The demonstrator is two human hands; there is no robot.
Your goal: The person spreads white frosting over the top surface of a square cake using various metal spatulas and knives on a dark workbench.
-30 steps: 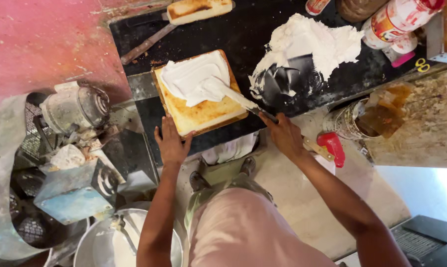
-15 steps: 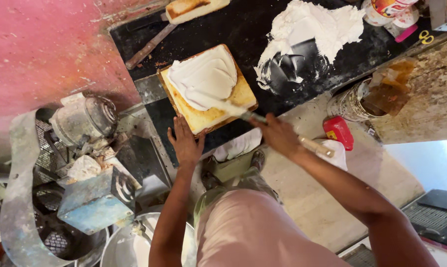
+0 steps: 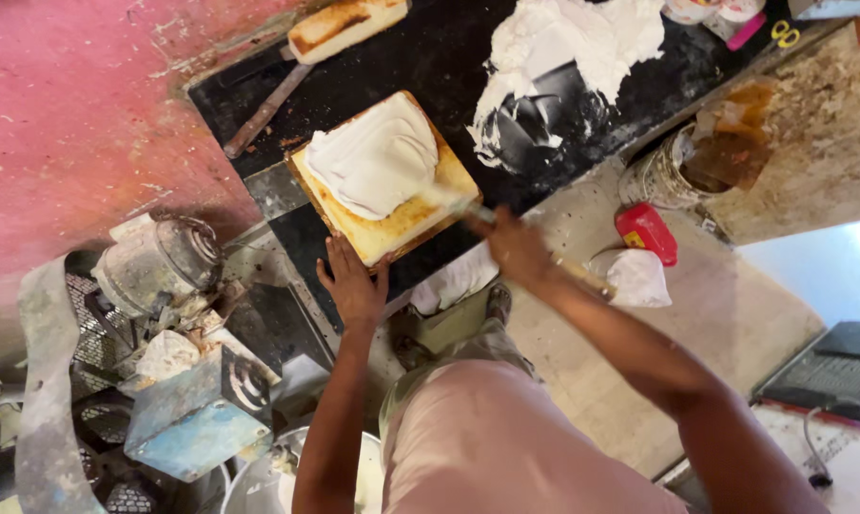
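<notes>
My left hand (image 3: 354, 284) rests flat, fingers spread and released, on the black bench (image 3: 430, 67), its fingertips touching the near edge of the square sponge cake (image 3: 392, 224). The cake sits on a thin board near the front edge of the bench, turned at an angle, and most of its top is covered with white cream (image 3: 373, 157); a strip of bare golden sponge shows along the side nearest me.

My right hand (image 3: 514, 246) is clenched on the handle of a long spatula (image 3: 449, 198), and the blade lies across the cake's right corner, smeared with cream. The handle end pokes out behind my grip toward the floor.

Further back on the bench, to the right of the cake, lies a big heap of cream (image 3: 582, 43) spread over the dark surface. At the far edge sits 1 more slab of sponge (image 3: 346, 24), with a flat metal tool (image 3: 263, 112) lying beside it.

Below the bench on my right stand a tin with brown contents (image 3: 682, 171), a red container (image 3: 647, 231) and a white bag (image 3: 636, 276). On my left is a dusty grey machine (image 3: 159, 262) above a blue metal box (image 3: 197, 414).
</notes>
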